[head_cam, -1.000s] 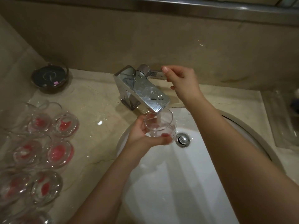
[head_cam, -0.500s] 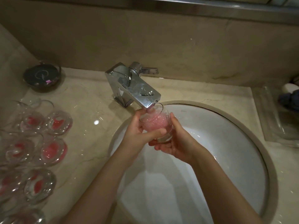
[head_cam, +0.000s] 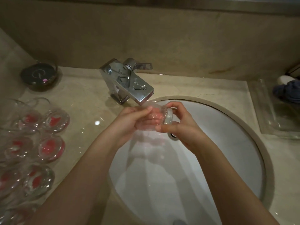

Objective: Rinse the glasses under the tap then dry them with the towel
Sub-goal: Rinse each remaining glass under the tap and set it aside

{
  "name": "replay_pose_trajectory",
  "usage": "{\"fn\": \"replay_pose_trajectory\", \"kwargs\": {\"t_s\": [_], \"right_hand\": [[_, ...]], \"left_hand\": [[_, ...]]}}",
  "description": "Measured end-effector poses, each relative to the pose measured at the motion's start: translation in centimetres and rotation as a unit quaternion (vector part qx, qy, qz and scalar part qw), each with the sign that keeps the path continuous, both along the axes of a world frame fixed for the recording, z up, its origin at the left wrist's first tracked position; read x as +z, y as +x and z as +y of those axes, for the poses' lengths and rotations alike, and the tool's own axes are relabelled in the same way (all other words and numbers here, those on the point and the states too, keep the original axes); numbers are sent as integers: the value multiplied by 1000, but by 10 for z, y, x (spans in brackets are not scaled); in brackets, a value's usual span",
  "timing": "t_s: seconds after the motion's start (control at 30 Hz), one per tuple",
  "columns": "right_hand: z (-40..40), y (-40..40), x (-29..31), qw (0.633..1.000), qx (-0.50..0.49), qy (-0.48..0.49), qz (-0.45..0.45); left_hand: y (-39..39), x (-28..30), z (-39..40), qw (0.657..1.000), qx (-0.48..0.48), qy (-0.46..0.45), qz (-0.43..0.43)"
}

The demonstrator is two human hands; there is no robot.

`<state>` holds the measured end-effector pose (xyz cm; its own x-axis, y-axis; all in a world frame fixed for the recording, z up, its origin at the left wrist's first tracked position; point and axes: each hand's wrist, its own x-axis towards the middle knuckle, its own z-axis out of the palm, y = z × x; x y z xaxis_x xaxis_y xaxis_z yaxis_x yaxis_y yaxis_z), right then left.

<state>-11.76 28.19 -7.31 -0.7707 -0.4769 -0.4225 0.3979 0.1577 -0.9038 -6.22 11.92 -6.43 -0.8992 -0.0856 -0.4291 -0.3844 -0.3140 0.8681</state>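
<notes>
A clear glass (head_cam: 154,118) lies tipped on its side under the spout of the chrome tap (head_cam: 129,83), over the white sink (head_cam: 227,143). My left hand (head_cam: 129,120) has its fingers inside the glass from the left. My right hand (head_cam: 180,124) grips the glass's thick base from the right, thumb below and fingers on top. Water runs over the glass. Several clear glasses with red bottoms (head_cam: 52,147) stand on the marble counter at the left. A dark blue cloth (head_cam: 287,93), maybe the towel, lies at the far right edge.
A dark round dish (head_cam: 39,75) sits at the back left of the counter. A clear glass tray (head_cam: 276,117) lies on the counter right of the sink. The tap's lever (head_cam: 144,65) points right. The beige wall rises right behind the tap.
My right hand left the tap lever and came down to the glass. The glass went from upright under the stream to tipped sideways, with my left fingers now inside it.
</notes>
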Motion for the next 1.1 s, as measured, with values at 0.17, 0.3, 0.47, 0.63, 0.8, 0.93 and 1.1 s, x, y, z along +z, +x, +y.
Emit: {"fn": "replay_pose_trajectory", "kwargs": {"t_s": [0.17,0.3,0.47,0.63,0.8,0.93,1.1], "right_hand": [[4,-7,6,994,34,-8,-104],[4,-15,7,990,65,10,-122],[8,-21,-4,996,80,-6,33],[2,-24,1,991,93,-35,-89],[3,-23,-7,994,91,-41,-51],[13,-21,-19,992,94,-79,-13],[1,-18,-22,989,62,-75,-108]], "left_hand": [[4,-7,2,1000,-11,-4,10],[2,-5,6,1000,-4,12,11],[0,-4,1,1000,-5,19,-6],[2,-9,-1,999,-28,-14,19],[1,-9,2,999,-1,-19,34],[3,-12,-1,998,-22,-16,55],[2,-20,0,998,-4,-18,59]]}}
